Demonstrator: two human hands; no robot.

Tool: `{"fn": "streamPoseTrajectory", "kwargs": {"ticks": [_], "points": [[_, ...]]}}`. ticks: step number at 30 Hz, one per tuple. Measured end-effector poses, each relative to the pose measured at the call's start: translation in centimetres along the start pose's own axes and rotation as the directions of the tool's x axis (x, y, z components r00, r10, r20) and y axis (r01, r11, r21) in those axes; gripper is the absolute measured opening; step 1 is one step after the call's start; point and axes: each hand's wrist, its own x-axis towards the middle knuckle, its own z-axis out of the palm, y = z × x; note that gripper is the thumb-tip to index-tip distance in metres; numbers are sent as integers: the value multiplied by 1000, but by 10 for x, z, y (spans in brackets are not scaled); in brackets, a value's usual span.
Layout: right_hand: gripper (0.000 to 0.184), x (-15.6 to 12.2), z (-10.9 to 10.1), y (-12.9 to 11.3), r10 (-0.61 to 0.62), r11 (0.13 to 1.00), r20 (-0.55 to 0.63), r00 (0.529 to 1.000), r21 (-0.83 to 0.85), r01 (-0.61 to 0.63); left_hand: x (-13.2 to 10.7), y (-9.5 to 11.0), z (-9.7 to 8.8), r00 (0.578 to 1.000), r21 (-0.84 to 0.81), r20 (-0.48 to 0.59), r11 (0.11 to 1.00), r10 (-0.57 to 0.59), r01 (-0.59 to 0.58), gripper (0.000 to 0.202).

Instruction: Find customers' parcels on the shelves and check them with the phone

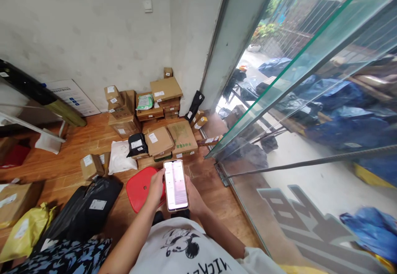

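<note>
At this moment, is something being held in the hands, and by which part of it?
Yes, a phone, by its two long sides: the left hand at one, the right hand at the other.

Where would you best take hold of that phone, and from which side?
Probably by its two long side edges, one of the hands coming in from each side, much as the left hand and right hand hold the phone now. It is a slim, upright rectangle with its lit screen facing the wearer, so an edge grip leaves the screen uncovered.
</note>
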Motion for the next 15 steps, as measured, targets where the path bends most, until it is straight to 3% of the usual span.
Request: {"fn": "streamPoseTrajectory", "kwargs": {"ticks": [10, 15], "points": [[45, -1, 1, -5, -59, 994, -3, 998, -91, 59, -3, 5, 5, 1000, 13, -3, 1000, 14, -14, 45], [58, 0, 1, -5, -83, 986, 14, 996, -147, 85, -2, 4, 3, 999, 5, 35, 1000, 9, -9, 45]]}}
